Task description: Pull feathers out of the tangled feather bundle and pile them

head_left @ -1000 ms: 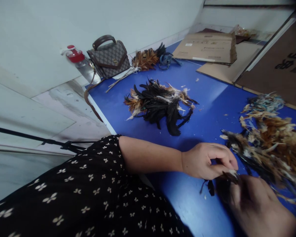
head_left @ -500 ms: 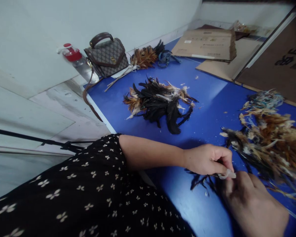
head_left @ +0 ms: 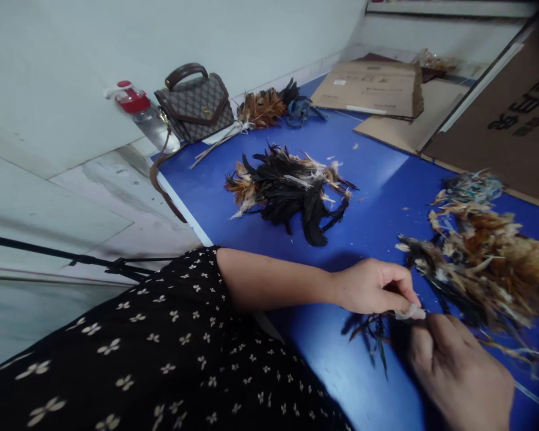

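My left hand (head_left: 372, 287) pinches a small bunch of dark feathers (head_left: 372, 332) between thumb and fingers, its tips hanging down to the left. Around the bunch's bound end is a whitish, semi-clear wrap (head_left: 411, 312). Close against that end, my right hand (head_left: 462, 365) is closed with fingers curled; what lies between them is hidden. A heap of black feathers (head_left: 291, 185) with brown and white ones lies beyond my left forearm. To the right spreads a larger pile of brown and tan feathers (head_left: 498, 251).
On the blue table (head_left: 372, 209), a handbag (head_left: 197, 105) and a red-capped bottle (head_left: 139, 114) stand by the wall. Near them lies a brown feather bundle (head_left: 260, 108) with sticks. Flattened cardboard (head_left: 368, 87) is at the back, a large carton (head_left: 503, 120) at right.
Both hands have shifted slightly left, staying together at the wrapped end. The dark feathers hang lower and more spread. The view has turned a little.
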The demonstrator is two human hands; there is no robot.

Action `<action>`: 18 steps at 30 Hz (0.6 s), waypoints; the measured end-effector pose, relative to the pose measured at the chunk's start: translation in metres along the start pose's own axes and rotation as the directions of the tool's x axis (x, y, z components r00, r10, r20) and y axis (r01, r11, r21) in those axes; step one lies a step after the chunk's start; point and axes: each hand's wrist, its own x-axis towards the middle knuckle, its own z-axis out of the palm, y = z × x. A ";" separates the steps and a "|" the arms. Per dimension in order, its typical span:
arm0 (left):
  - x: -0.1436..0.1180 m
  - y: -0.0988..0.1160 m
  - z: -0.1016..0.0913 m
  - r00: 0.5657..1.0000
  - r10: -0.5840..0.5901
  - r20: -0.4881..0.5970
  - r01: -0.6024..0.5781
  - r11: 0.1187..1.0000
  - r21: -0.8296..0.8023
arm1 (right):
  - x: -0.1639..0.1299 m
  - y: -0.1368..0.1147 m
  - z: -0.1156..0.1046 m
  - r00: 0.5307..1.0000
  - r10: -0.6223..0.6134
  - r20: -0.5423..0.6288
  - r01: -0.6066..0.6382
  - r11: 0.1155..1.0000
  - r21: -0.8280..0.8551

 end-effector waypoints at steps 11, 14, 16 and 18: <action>0.008 -0.010 -0.002 0.997 -0.002 0.079 0.006 0.999 -0.049 | 0.004 0.003 -0.003 0.997 -0.012 -0.073 0.040 0.916 0.399; 0.008 -0.011 0.000 0.994 -0.050 0.098 0.056 0.996 -0.063 | 0.004 0.001 -0.004 0.997 0.022 -0.077 0.014 0.896 0.444; 0.008 -0.008 0.001 0.997 -0.052 0.063 0.053 0.998 -0.014 | 0.003 -0.001 -0.004 0.994 0.084 -0.069 -0.045 0.898 0.438; 0.006 -0.003 0.001 1.000 0.015 -0.024 -0.013 0.994 0.108 | 0.002 -0.005 -0.003 0.978 0.210 -0.020 -0.178 0.873 0.454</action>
